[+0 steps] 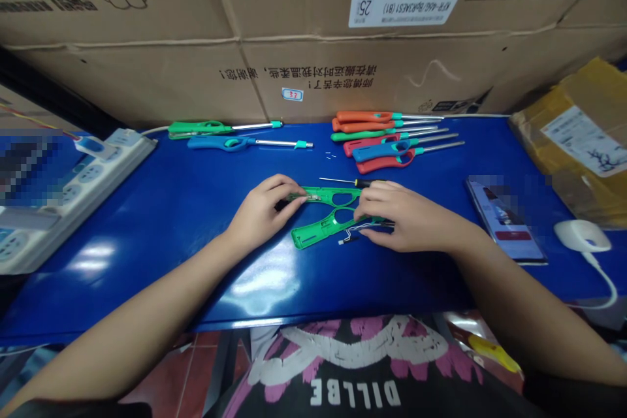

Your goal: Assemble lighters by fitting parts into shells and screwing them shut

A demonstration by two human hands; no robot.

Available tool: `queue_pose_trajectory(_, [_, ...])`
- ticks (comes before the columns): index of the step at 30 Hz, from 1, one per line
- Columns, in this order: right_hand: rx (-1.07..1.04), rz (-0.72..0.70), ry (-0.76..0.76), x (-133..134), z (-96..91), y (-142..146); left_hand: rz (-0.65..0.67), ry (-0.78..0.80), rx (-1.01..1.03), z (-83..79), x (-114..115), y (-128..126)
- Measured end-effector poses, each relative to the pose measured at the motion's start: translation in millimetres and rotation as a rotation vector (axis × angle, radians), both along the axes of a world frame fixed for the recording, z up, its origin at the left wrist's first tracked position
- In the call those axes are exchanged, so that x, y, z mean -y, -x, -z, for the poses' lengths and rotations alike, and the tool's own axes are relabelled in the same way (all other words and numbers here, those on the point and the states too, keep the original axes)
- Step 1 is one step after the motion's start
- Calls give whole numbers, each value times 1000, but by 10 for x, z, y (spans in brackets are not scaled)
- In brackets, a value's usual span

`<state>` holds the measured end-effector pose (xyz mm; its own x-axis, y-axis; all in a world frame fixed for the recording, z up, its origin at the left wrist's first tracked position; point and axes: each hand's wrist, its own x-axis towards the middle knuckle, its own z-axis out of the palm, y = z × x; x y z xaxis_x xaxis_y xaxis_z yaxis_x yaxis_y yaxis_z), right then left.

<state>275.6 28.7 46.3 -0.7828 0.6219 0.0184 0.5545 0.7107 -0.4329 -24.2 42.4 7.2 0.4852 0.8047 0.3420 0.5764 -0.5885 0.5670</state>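
Two green half-shells of a long-necked lighter lie opened out on the blue table [147, 228]. My left hand [264, 209] pinches the handle end of the upper green half-shell [321, 194], where a small metal piece shows inside. The lower green half-shell [313, 233] rests just below it, its inner side up. My right hand [409, 217] is closed at the neck end, around a wired inner part [350, 233] with thin white leads and a small dark body. Its fingers hide much of that part and the shell ends. A screwdriver [343, 180] lies behind the right hand.
Several assembled lighters [377, 140] are grouped at the back, with a green lighter [206, 129] and a blue lighter [225, 143] left of them. A power strip [83, 189] runs along the left. A phone [507, 222], white charger [582, 235] and taped carton [578, 144] sit right.
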Motion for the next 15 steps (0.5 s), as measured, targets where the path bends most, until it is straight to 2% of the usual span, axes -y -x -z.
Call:
queue_pose_trajectory(5, [53, -18, 20, -2, 30, 11, 25, -18, -19, 16, 3, 22])
queue_pose_trajectory(9, [53, -16, 22, -4, 27, 5, 64, -75, 12, -66, 25, 39])
queue_pose_trajectory(13, [74, 7, 32, 4, -16, -22, 237, -123, -162, -153, 30, 64])
queue_pose_trajectory(15, [54, 37, 30, 6, -45, -46, 239, -139, -238, -175, 28, 73])
